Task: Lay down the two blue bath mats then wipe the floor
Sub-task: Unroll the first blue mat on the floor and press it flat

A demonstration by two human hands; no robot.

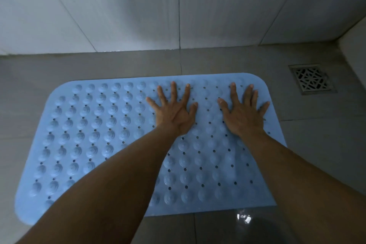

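While the left hand (175, 113) and right hand (244, 114) lie flat with fingers spread, pressing the far half of a blue bath mat (95, 140), the mat lies flat on the grey floor (316, 144), near the drain grate (311, 79). It looks like soft, floppy rubber, probably light and slick when wet; lift it by a corner or edge.

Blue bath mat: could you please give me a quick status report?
Left hand and right hand spread, pressing flat on blue bath mat. Mat flat on floor; second not in view. Nothing in the way.
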